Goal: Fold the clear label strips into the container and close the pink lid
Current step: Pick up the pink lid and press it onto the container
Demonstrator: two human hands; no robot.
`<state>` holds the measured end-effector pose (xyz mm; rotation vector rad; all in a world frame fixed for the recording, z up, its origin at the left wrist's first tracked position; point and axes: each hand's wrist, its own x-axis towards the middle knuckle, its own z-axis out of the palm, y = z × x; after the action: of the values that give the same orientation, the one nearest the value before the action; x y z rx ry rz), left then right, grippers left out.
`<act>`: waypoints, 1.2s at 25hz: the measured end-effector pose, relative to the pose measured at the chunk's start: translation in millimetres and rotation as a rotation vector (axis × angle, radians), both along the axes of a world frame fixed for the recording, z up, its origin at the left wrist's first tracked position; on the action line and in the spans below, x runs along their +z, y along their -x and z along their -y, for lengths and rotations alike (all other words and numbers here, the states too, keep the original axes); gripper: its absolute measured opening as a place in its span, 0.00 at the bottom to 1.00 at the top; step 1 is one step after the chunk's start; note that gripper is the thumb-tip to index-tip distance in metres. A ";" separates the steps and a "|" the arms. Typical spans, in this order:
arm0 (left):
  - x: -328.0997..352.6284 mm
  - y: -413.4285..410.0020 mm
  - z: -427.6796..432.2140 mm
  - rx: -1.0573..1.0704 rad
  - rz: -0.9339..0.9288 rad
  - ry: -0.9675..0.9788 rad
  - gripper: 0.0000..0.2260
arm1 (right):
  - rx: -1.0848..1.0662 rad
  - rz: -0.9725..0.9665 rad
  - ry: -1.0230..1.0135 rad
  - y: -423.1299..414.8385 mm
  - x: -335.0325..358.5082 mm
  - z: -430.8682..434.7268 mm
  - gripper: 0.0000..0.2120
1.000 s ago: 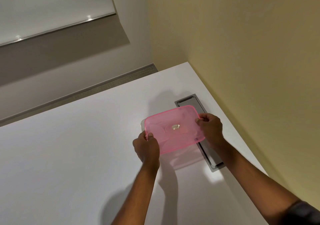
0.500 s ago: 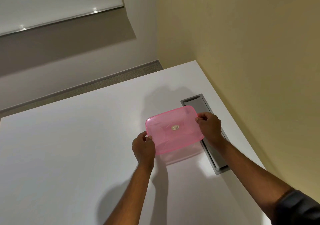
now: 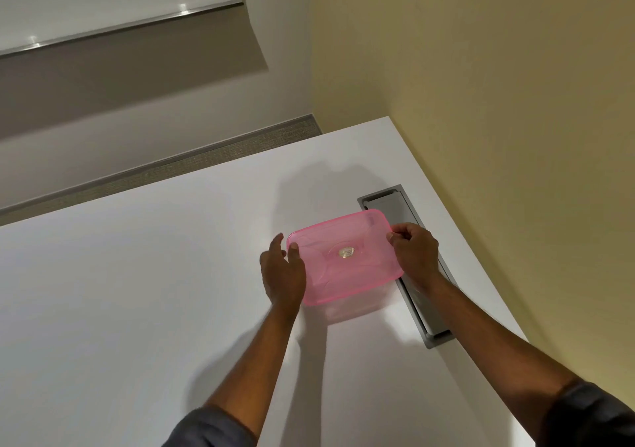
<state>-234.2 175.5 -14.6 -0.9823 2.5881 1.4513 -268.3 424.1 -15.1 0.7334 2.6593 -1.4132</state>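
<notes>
A translucent pink lid (image 3: 347,268) lies on top of a clear container (image 3: 357,311) on the white table (image 3: 137,292). Only the container's near wall shows below the lid. My left hand (image 3: 281,275) is at the lid's left edge, thumb pressed on the rim and index finger raised beside it. My right hand (image 3: 414,254) pinches the lid's right edge. A small shiny spot sits at the lid's centre. No label strips can be made out through the pink plastic.
A grey recessed cable hatch (image 3: 395,202) runs along the table just right of the container, partly under my right wrist. The table's right edge meets a yellow wall (image 3: 498,103). Its far edge drops to a carpeted floor.
The lid has settled lower and flatter over the container. My left hand has loosened from a fist, with its index finger lifted off the edge. The view has drifted a little.
</notes>
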 end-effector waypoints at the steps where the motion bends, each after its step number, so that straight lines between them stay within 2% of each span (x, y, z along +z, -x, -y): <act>1: -0.7 7.0 1.4 -0.017 -0.001 0.002 0.18 | 0.000 -0.001 0.004 0.4 -1.1 -0.1 0.08; 10: -20.5 31.6 9.2 0.015 0.022 -0.128 0.10 | 0.027 -0.024 0.022 5.5 -7.5 -2.7 0.06; 15: -26.6 21.5 -11.2 0.070 0.029 0.083 0.15 | 0.091 -0.020 -0.022 9.2 -9.4 -3.8 0.06; 23: -27.9 14.3 -16.2 0.014 0.029 0.227 0.16 | 0.281 -0.016 -0.220 29.3 -16.4 -0.6 0.14; 27: -31.3 16.0 -12.9 -0.007 0.009 0.234 0.15 | 0.303 0.046 -0.217 55.9 -13.6 8.0 0.20; 30: -33.9 17.1 -11.4 -0.018 0.005 0.242 0.15 | 0.246 0.122 -0.089 78.3 -4.6 8.1 0.23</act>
<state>-251.3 186.9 -48.6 -0.9789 2.8097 1.1479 -346.7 416.0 -19.7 0.4609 2.6225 -1.1584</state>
